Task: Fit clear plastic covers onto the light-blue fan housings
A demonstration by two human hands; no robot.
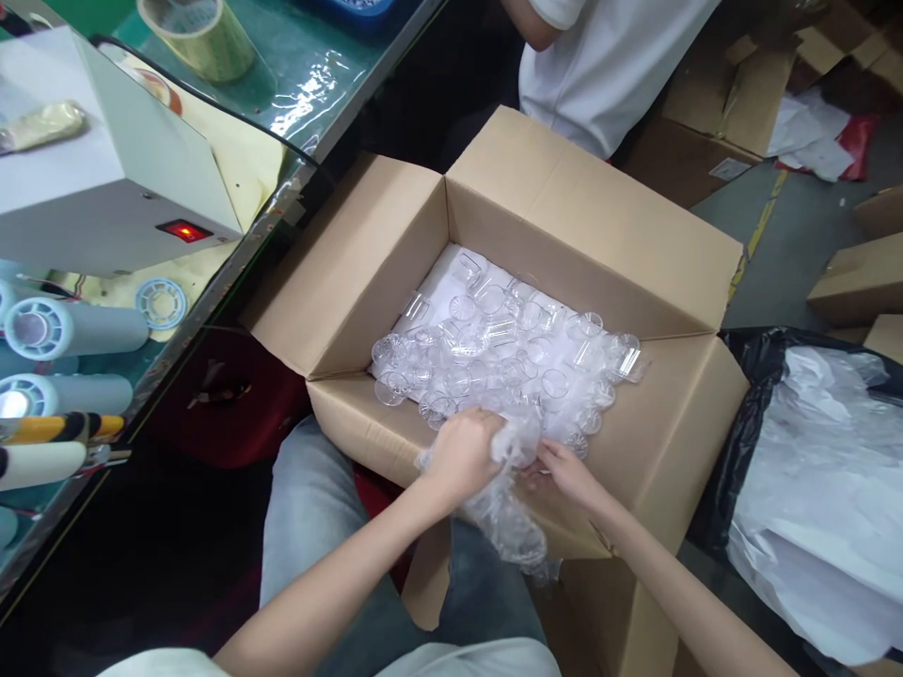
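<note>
An open cardboard box [593, 207] stands before my knees, with several clear round plastic pieces [494, 329] lying loose on white lining inside. Over the box's near edge, my left hand [466, 451] is closed round the gathered top of a clear plastic bag [504, 517]. The lower part of the bag hangs outside the box, towards my lap, and holds something clear that I cannot make out. Just right of the bunched plastic is my right hand [561, 470], its fingers bent against the bag's edge; the fingertips are partly hidden.
On the left, a green-topped bench [303, 85] bears a grey device [119, 179] with a lit red switch, a tape roll [204, 38] and blue cylinders [77, 329]. A black-lined bin [818, 508] of plastic is at right. A person in white [599, 66] sits beyond the box.
</note>
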